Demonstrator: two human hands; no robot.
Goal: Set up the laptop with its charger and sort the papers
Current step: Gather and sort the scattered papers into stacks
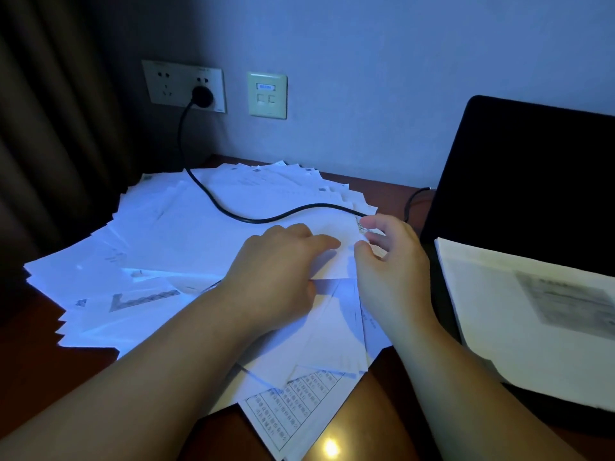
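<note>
A messy spread of white papers (186, 241) covers the left and middle of the brown desk (40, 367). My left hand (276, 264) lies flat on the top sheet, index finger stretched out. My right hand (392, 261) pinches the right edge of that same sheet between thumb and fingers. The black charger cable (213, 201) runs from a plug (202, 95) in the wall socket across the papers toward the open black laptop (532, 181) at the right. A neater stack of papers (519, 314) rests on the laptop's keyboard area.
A wall socket plate (183, 84) and a small control panel (267, 94) sit on the wall behind the desk. A dark curtain (50, 128) hangs at the left. A printed table sheet (289, 407) sticks out near the desk's front edge.
</note>
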